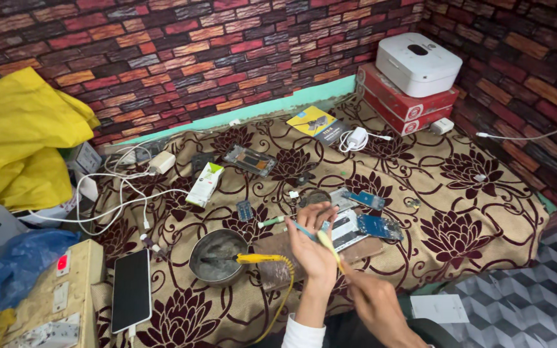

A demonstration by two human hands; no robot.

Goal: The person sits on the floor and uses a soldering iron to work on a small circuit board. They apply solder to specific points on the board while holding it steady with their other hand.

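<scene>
- Right hand (pixel 372 298) nearest, raised from below, its grip closed around a cream-handled tool (pixel 327 245) pointing up-left.
- Left hand (pixel 311 248) upright beside it, fingers pinching a thin blue-tipped tool (pixel 302 228).
- Metal bowl (pixel 218 256) on the floral cloth (pixel 485 193); yellow-handled soldering iron (pixel 253 258) resting across it.
- Circuit boards (pixel 379 227) just beyond the hands.

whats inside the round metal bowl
The tip of the yellow-handled soldering iron rests inside the round metal bowl, over a grey, smudged bottom. Any small bits in there are too blurred to tell.
</scene>
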